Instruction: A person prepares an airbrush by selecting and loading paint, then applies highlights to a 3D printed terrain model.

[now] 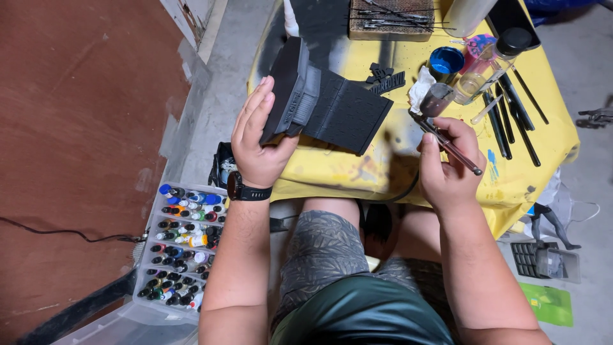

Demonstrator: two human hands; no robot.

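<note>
My left hand [257,137] grips a dark grey model building [332,102] by its left end and holds it tilted above the yellow-covered table [332,169]. My right hand [447,166] holds an airbrush [447,140] with a small cup on top; its tip points up and left toward the model's right edge, a short gap away. A black hose runs down from the airbrush under the table edge. I wear a black watch on the left wrist.
A clear tray of several small paint bottles [182,246] sits on the floor at left. On the table are a blue paint lid [446,61], a glass jar [472,83], several black brushes [511,115], white tissue [420,86] and a wooden tool block [391,19]. My knees are under the table.
</note>
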